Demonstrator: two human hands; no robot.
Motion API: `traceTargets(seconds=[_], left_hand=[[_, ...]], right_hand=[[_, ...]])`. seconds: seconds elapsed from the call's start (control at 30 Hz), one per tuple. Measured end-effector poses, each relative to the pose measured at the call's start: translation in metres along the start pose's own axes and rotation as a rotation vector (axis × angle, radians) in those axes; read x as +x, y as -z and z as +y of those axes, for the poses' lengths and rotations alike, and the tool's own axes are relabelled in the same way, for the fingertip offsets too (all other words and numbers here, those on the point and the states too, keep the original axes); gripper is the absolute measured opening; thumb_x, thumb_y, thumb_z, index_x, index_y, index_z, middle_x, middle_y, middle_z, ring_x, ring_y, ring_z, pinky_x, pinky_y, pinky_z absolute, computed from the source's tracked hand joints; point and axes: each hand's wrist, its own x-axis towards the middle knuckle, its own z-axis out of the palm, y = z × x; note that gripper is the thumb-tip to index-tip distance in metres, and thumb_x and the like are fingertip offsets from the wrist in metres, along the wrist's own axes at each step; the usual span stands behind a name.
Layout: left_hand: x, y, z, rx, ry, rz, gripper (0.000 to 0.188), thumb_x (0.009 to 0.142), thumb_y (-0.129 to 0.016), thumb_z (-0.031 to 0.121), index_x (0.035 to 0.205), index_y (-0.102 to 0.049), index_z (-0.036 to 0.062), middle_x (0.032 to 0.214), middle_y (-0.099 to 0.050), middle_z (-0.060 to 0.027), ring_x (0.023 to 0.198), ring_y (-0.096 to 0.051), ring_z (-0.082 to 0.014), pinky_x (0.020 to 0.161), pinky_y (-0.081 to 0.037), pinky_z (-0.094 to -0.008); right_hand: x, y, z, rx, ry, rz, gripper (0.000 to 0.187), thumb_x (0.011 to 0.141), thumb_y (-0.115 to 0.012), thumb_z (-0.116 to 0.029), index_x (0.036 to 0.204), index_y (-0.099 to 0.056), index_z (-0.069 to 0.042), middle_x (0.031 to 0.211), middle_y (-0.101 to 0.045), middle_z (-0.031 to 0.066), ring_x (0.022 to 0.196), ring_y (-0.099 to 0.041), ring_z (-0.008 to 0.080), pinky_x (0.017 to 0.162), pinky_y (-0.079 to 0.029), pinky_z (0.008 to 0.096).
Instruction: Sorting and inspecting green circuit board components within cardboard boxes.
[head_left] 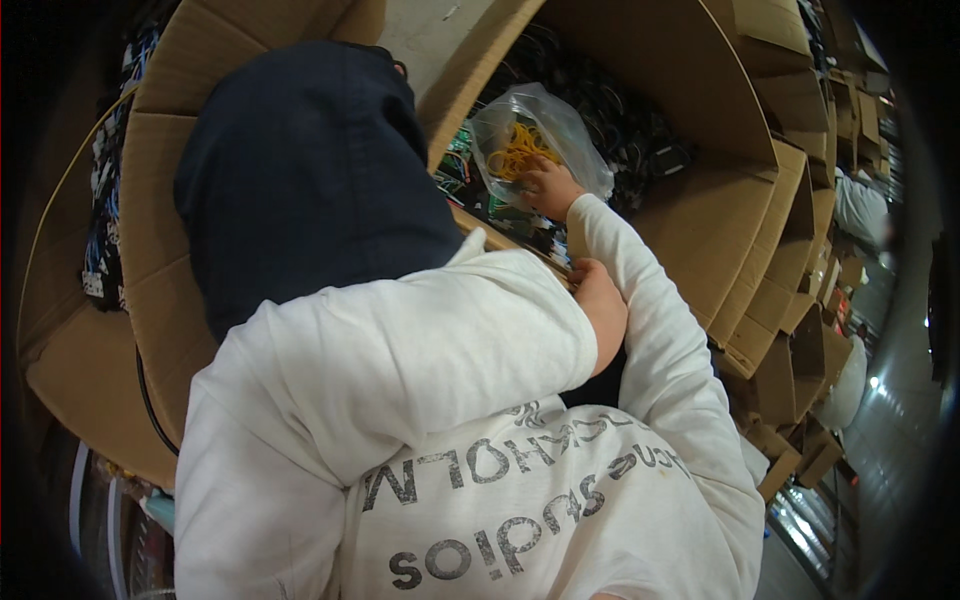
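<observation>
A clear plastic bag with a tangle of thin yellow cables inside lies in a large cardboard box. My right hand reaches into the box and is closed at the yellow cables, by the bag's near side. My left arm crosses in front of my body. Beside my right forearm, at the box's near edge, my left hand is curled; what its fingers hold, if anything, is hidden.
Dark cables and electronic parts fill the box around the bag, with green circuit boards nearby. My dark-clothed knee is at the left, before another cardboard box. Cartons stand at the right.
</observation>
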Motion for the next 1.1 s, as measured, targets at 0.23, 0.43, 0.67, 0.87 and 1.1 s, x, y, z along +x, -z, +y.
traceTargets(seconds=[0.23, 0.43, 0.67, 0.87, 1.1], left_hand=[[-0.006, 0.014, -0.010, 0.098, -0.046, -0.170, 0.039, 0.094, -0.063, 0.021, 0.129, -0.066, 0.0043, 0.126, -0.069, -0.0150, 0.116, -0.065, -0.0314, 0.097, -0.043, -0.0552], [-0.001, 0.015, -0.012, 0.066, -0.062, -0.186, 0.046, 0.094, -0.064, 0.026, 0.135, -0.061, 0.0048, 0.129, -0.067, -0.0131, 0.120, -0.063, -0.0322, 0.099, -0.042, -0.0569], [-0.003, 0.011, -0.007, 0.011, -0.003, -0.137, 0.042, 0.095, -0.064, 0.022, 0.134, -0.068, 0.0065, 0.130, -0.068, -0.0166, 0.118, -0.061, -0.0423, 0.103, -0.037, -0.0652], [-0.012, 0.025, -0.013, 0.023, -0.011, -0.203, 0.046, 0.097, -0.061, 0.022, 0.141, -0.062, 0.0092, 0.136, -0.065, -0.0132, 0.120, -0.061, -0.0436, 0.102, -0.038, -0.0659], [-0.010, 0.026, -0.008, 0.027, -0.003, -0.128, 0.051, 0.096, -0.062, 0.024, 0.144, -0.058, 0.0083, 0.137, -0.063, -0.0142, 0.120, -0.062, -0.0425, 0.102, -0.038, -0.0648]], right_hand=[[0.017, -0.014, 0.021, 0.149, 0.017, 0.025, 0.033, 0.091, -0.066, -0.028, 0.116, -0.075, -0.010, 0.120, -0.069, 0.0163, 0.110, -0.065, 0.0360, 0.098, -0.053, 0.0453], [0.016, 0.005, 0.024, 0.695, -0.162, 0.291, 0.018, 0.085, -0.074, -0.013, 0.102, -0.073, -0.004, 0.094, -0.071, 0.0132, 0.088, -0.070, 0.0298, 0.081, -0.056, 0.0397], [0.004, 0.058, 0.029, 1.832, -0.205, 0.308, 0.016, 0.085, -0.063, 0.000, 0.100, -0.060, -0.005, 0.082, -0.058, 0.0029, 0.066, -0.053, 0.0137, 0.061, -0.046, 0.0291], [-0.045, 0.101, 0.111, 1.975, -0.182, 0.539, 0.027, 0.091, -0.063, 0.001, 0.115, -0.056, -0.007, 0.109, -0.069, 0.0149, 0.069, -0.060, 0.0198, 0.075, -0.055, 0.0359], [-0.110, 0.009, 0.279, 1.701, -0.663, 1.016, 0.029, 0.103, -0.064, -0.022, 0.123, -0.051, -0.007, 0.128, -0.066, 0.0272, 0.081, -0.070, 0.0261, 0.098, -0.056, 0.0526]])
